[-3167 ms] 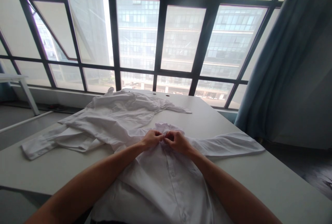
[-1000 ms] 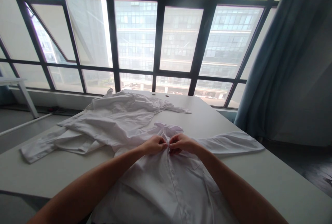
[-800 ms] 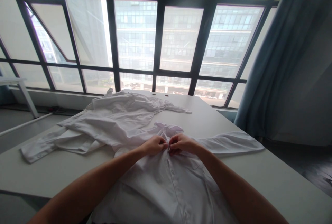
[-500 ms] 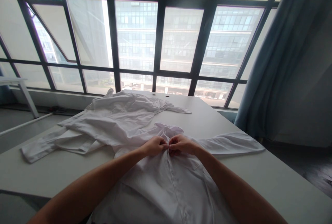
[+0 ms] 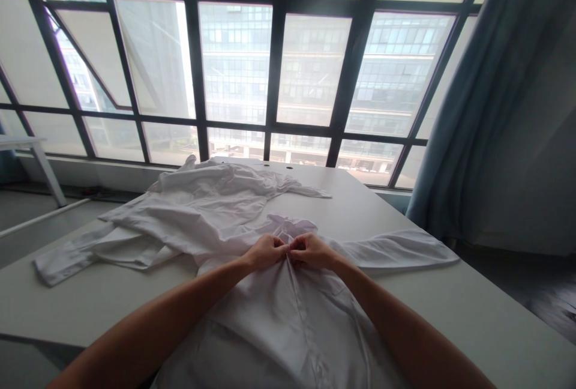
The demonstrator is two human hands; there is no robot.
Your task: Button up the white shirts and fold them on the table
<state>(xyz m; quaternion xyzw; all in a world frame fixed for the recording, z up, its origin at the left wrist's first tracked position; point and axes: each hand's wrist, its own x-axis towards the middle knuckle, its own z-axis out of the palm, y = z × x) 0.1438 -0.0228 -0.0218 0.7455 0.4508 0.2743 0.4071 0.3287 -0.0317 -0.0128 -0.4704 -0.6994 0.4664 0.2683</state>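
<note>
A white button-up shirt (image 5: 292, 323) lies front-up on the pale table (image 5: 486, 323), its collar away from me and one sleeve (image 5: 396, 249) stretched out to the right. My left hand (image 5: 266, 252) and my right hand (image 5: 309, 250) meet at the shirt's front placket just below the collar. Both pinch the fabric there, fingertips almost touching each other. The button under my fingers is hidden.
A second white shirt (image 5: 198, 209) lies crumpled on the table's far left half, one sleeve reaching to the left edge. Behind the table is a large dark-framed window (image 5: 274, 77). A blue curtain (image 5: 486, 113) hangs at the right. A white table leg (image 5: 45, 170) stands far left.
My two hands slid a little down the placket from the collar, then edged back up slightly. They stay pinched together on the shirt. The other shirt has not moved.
</note>
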